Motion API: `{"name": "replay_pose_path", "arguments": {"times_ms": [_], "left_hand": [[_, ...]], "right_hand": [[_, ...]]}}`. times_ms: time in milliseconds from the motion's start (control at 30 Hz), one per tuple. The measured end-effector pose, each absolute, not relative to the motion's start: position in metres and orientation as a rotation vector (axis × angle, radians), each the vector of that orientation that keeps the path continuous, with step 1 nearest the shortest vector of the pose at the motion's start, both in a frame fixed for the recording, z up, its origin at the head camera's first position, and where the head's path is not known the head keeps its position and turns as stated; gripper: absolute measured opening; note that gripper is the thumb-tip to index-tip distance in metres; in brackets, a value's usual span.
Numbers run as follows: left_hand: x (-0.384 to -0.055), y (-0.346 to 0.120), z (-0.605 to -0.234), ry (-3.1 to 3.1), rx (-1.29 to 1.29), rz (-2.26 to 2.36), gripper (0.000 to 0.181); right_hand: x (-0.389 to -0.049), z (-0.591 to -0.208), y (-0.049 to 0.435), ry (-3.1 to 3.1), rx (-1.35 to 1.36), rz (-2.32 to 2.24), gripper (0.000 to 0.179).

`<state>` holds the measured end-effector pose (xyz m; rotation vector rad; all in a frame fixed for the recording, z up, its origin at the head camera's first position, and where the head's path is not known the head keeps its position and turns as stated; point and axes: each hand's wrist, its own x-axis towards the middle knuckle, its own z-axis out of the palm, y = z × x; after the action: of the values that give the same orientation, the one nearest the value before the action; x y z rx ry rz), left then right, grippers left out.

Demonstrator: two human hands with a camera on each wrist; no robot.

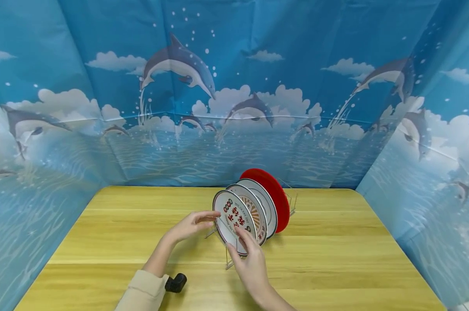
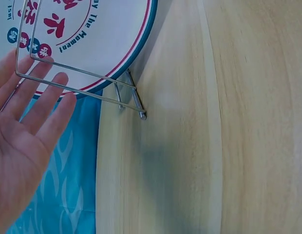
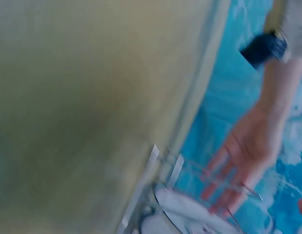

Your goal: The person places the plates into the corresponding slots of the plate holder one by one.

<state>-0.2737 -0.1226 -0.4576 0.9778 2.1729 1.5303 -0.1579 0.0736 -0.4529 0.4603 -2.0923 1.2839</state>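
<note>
A wire rack (image 2: 142, 114) holds plates upright in a row on the table. Frontmost is a white plate (image 1: 228, 224) with red characters and a dark rim. Behind it stand a plate with orange rays (image 1: 253, 206), a plain white plate (image 1: 268, 205) and a red plate (image 1: 282, 207). My left hand (image 1: 189, 226) is at the front plate's left edge, its fingers extended behind the rack's wires in the left wrist view. My right hand (image 1: 251, 263) is at the front plate's lower right, thumb and fingers spread apart. The right wrist view is blurred.
The wooden table (image 1: 335, 259) reaches back to a blue curtain (image 1: 234, 142) printed with dolphins, which also encloses both sides. A black device (image 1: 176, 283) is strapped at the left wrist by the beige sleeve (image 1: 145, 291).
</note>
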Motion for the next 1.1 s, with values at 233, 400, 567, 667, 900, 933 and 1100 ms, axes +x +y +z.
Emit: {"name": "replay_pose_path", "arguments": {"times_ms": [233,400,567,667,900,933,1100], "left_hand": [[-0.275,-0.12,-0.461,2.13,0.974,1.569,0.041],[-0.271,-0.12,-0.465,2.133,0.938,1.601,0.04],[-0.259,-0.119,-0.469,2.147,0.875,1.619,0.038],[-0.247,-0.117,-0.469,2.18,0.856,1.629,0.037],[-0.217,-0.104,-0.47,2.288,0.85,1.709,0.034],[-0.212,-0.102,-0.469,2.296,0.832,1.728,0.033],[-0.193,-0.089,-0.472,2.353,0.708,1.839,0.032]], "right_hand": [[-0.163,-0.471,0.062,-2.287,0.324,1.004,0.047],[-0.164,-0.473,0.063,-2.327,0.287,0.984,0.043],[-0.158,-0.473,0.071,-2.342,0.336,1.009,0.043],[-0.153,-0.472,0.079,-2.361,0.387,1.025,0.043],[-0.143,-0.469,0.096,-2.425,0.419,1.046,0.045],[-0.142,-0.468,0.099,-2.431,0.42,1.05,0.045],[-0.144,-0.468,0.113,-2.42,0.464,1.176,0.048]]}}
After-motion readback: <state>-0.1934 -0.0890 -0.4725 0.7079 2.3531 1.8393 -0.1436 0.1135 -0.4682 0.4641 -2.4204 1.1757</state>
